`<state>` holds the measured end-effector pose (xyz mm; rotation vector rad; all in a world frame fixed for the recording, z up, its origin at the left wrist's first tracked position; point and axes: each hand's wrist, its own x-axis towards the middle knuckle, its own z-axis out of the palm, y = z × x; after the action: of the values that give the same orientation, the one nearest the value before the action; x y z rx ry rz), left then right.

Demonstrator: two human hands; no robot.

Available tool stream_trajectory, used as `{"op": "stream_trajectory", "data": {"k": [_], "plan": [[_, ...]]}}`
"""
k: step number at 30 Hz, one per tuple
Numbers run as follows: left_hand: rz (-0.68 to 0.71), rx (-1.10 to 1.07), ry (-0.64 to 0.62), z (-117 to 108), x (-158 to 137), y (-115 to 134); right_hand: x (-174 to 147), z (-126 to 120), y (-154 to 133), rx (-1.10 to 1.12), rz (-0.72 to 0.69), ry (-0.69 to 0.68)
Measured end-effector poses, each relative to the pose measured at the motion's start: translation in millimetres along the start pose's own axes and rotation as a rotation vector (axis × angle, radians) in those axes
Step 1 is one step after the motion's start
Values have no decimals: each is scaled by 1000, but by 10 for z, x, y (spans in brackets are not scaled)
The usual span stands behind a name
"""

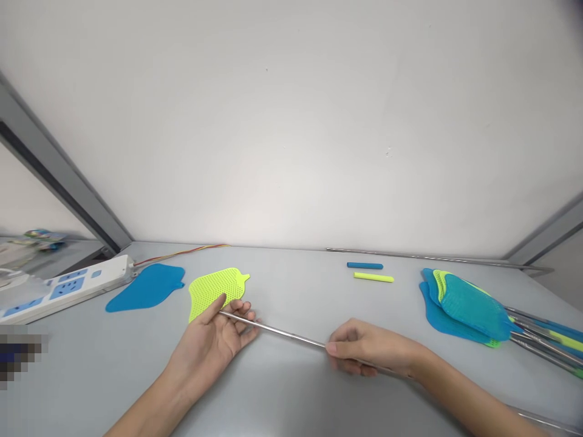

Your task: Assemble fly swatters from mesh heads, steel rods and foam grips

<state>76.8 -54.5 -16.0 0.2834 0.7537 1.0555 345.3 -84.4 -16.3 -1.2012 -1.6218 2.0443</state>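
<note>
My right hand point(371, 349) pinches a thin silver metal rod point(291, 335) between thumb and fingers, and the rod runs on under the palm toward the wrist. My left hand point(212, 340) is turned palm up with its fingers loosely spread. The rod's far end lies across those fingers near the thumb, not wrapped by them. Just behind my left hand is a yellow-green perforated fly swatter head point(216, 286), partly covered by the hand. Left of it lies a blue swatter head point(148, 287).
A blue tube point(365, 265) and a yellow tube point(373, 277) lie toward the back. Stacked swatters point(473, 306) with metal handles are at right. Another long rod point(410, 255) lies along the wall. A white power strip point(91, 280) is at left; another rod point(546, 420) is front right.
</note>
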Motion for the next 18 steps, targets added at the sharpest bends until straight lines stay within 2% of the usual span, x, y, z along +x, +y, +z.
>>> {"op": "stream_trajectory", "data": {"k": [3,9,13,18], "plan": [[8,-92,8,32,-49,18,-16,36,-44,-39,-3,22],[88,-246,-66,52,-97,47,-39,133,-152,-120,-7,77],[93,-266,-88,16,-86,65,13,155,-134,-79,-16,28],[136,-269,-65,-37,-53,55,169,165,-105,31,1,-104]]}}
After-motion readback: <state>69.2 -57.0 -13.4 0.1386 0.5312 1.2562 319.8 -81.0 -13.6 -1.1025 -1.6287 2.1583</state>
